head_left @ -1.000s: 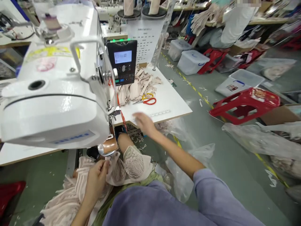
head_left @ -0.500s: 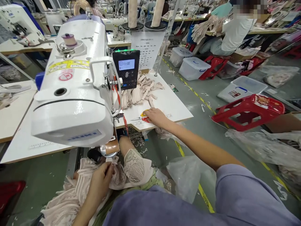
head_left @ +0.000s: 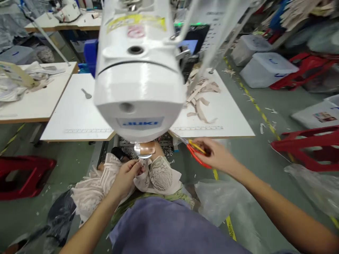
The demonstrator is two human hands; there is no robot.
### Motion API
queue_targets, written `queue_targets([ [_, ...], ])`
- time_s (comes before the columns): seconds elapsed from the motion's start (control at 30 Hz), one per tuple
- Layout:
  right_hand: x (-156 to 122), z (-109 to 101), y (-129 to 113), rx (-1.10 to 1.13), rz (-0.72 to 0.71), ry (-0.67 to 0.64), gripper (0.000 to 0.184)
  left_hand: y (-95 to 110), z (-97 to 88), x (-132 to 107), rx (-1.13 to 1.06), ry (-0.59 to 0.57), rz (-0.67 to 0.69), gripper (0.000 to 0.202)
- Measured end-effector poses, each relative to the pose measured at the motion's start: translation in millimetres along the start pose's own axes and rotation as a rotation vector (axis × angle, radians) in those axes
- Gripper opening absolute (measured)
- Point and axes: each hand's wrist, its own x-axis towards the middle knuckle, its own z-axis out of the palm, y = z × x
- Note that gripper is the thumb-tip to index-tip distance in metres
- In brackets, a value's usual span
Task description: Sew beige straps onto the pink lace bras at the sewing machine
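Observation:
In my right hand (head_left: 215,153) is a pair of scissors (head_left: 195,151) with red and yellow handles, raised off the table near its front edge, blades pointing left. My left hand (head_left: 131,173) pinches the edge of a beige lace bra (head_left: 161,175) lying over my lap. That edge sits just below the metal end of the sewing machine's arm (head_left: 144,149). Above it looms the white sewing machine head (head_left: 140,91). More beige lace pieces (head_left: 91,188) are heaped left of my left hand.
Beige fabric strips (head_left: 202,100) lie on the white table (head_left: 230,113) right of the machine. A red stool (head_left: 312,148) and lidded plastic boxes (head_left: 268,70) stand on the right. Another red stool (head_left: 26,176) is at left. Clear plastic bags (head_left: 219,201) lie on the floor.
My right hand has lifted the scissors off the table and brought them back towards me. My left hand still pinches the bra. The view has turned to the left and down.

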Motion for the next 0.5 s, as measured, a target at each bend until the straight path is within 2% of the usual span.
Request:
queue_targets([
  [0.1, -37.9, 28.6, -27.2, 0.055, -0.122, -0.113, 0.039, 5.7, 2.7, -2.7, -0.129, 0.014, -0.052, 0.035],
  [0.2, -58.8, 61.6, -51.5, 0.013, -0.199, -0.092, 0.034, 9.1, 4.3, -5.5, -0.176, -0.001, -0.065, 0.033],
  [0.33, -52.4, 91.6, -71.5, 0.031, -0.254, -0.015, 0.033, 9.3, 5.0, -9.5, -0.112, -0.044, -0.045, 0.028],
  [0.5, -33.7, 103.6, -76.7, 0.1, -0.314, -0.036, 0.036, 6.5, 3.2, -11.5, 0.051, -0.022, -0.013, 0.02],
])
